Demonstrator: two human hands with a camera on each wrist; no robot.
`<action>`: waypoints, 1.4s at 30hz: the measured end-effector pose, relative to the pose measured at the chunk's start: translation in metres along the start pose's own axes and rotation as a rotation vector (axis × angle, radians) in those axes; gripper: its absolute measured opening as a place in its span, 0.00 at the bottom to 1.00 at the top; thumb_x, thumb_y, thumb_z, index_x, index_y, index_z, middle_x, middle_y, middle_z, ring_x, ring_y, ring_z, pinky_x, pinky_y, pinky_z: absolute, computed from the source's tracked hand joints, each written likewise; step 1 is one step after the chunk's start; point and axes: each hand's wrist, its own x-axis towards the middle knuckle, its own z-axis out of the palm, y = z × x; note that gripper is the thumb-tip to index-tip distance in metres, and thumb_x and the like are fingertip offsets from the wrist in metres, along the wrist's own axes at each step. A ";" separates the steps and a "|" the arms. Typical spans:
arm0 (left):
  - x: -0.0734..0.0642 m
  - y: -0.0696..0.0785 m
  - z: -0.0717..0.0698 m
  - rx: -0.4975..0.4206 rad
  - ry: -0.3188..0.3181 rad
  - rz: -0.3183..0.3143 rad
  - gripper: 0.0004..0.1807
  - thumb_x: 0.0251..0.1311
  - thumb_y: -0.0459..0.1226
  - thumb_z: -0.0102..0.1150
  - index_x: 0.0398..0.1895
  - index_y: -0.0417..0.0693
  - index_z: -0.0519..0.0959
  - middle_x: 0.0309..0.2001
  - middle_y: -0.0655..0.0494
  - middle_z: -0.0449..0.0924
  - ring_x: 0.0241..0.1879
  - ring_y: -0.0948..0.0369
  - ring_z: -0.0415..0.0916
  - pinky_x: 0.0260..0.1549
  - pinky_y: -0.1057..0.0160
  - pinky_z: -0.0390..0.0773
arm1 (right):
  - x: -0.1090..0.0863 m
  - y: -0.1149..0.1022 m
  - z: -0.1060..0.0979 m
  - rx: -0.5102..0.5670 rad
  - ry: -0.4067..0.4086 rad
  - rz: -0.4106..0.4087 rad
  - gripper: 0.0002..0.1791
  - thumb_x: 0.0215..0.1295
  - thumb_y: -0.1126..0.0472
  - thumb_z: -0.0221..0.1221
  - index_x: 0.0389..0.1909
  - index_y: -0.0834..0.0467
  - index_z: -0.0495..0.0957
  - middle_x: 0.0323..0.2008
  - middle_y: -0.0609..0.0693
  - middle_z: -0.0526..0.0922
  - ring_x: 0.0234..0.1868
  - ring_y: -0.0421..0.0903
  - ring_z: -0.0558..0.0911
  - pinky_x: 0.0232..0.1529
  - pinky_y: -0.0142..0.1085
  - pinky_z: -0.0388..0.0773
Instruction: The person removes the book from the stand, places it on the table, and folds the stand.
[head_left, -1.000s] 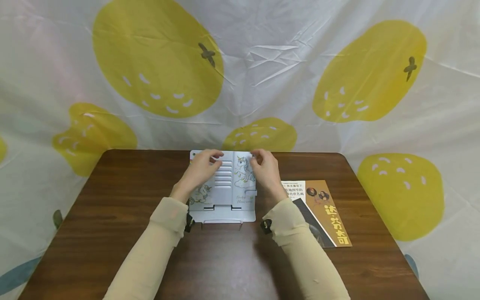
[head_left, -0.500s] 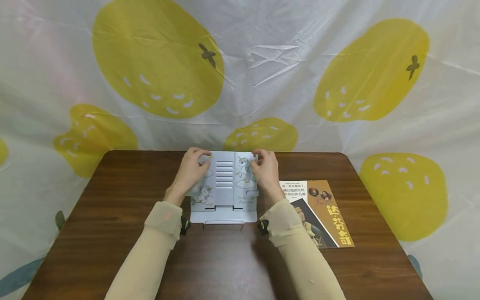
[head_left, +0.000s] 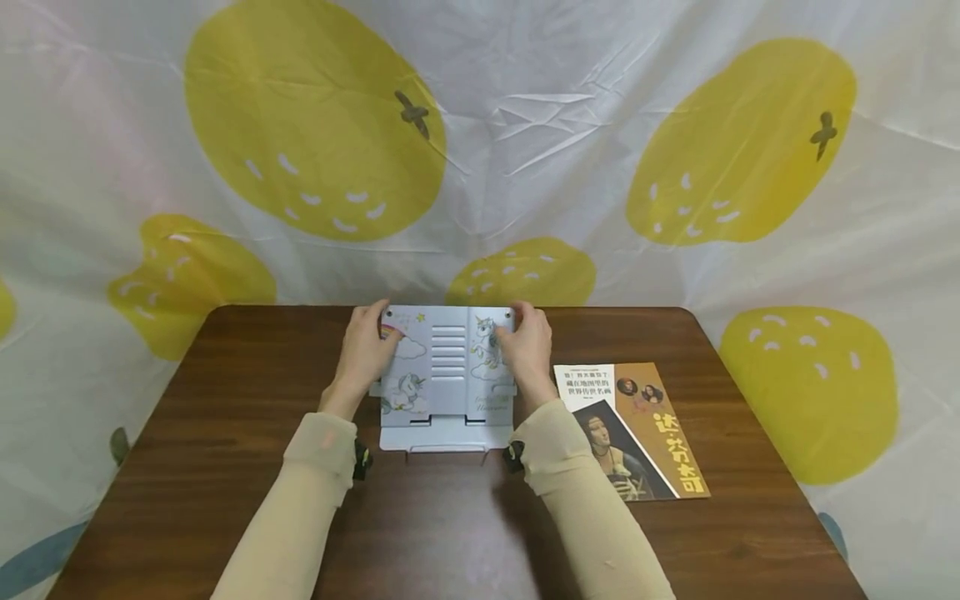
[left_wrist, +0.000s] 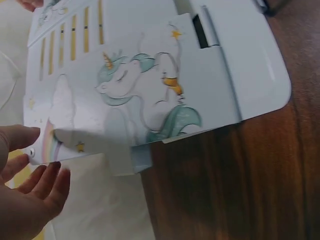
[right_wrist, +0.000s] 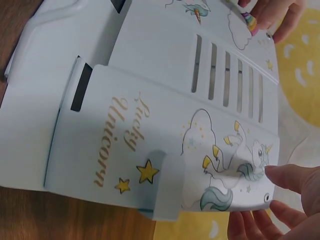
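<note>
A white metal book stand printed with unicorns, clouds and stars stands tilted up at the middle of the table, near its back edge. My left hand holds its upper left edge. In the left wrist view the thumb lies over the rainbow print and the other fingers reach behind the panel. At the upper right edge, my right hand pinches the panel, thumb on the unicorn's head and fingers behind. Small side tabs stick out at both edges, and a wire bar runs along the front ledge.
A book with a portrait painting on its cover lies flat to the right, close beside my right forearm. The dark wooden table ends at the back against a white cloth printed with yellow fruit.
My left hand has slid left from over the panel's upper middle to its left edge, uncovering the rainbow and clouds. My right hand stays at the upper right corner.
</note>
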 end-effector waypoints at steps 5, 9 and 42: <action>-0.003 -0.005 0.003 0.008 0.012 0.006 0.31 0.62 0.33 0.61 0.68 0.36 0.67 0.60 0.34 0.67 0.55 0.43 0.69 0.56 0.46 0.67 | -0.002 -0.002 0.005 -0.017 0.010 0.046 0.26 0.56 0.62 0.68 0.56 0.61 0.76 0.48 0.59 0.76 0.48 0.56 0.75 0.50 0.47 0.73; -0.005 -0.007 0.004 0.006 0.023 0.011 0.31 0.61 0.30 0.61 0.68 0.36 0.67 0.57 0.35 0.69 0.52 0.43 0.70 0.53 0.46 0.69 | -0.002 -0.002 0.008 -0.028 0.015 0.054 0.26 0.56 0.62 0.68 0.56 0.61 0.75 0.48 0.59 0.76 0.48 0.56 0.76 0.50 0.47 0.74; -0.033 -0.013 -0.004 -0.066 0.079 0.022 0.29 0.60 0.24 0.60 0.66 0.31 0.67 0.49 0.35 0.71 0.41 0.47 0.76 0.40 0.54 0.77 | 0.024 -0.016 0.032 -0.107 -0.066 -0.087 0.26 0.59 0.67 0.62 0.61 0.59 0.75 0.50 0.61 0.78 0.52 0.58 0.76 0.53 0.49 0.72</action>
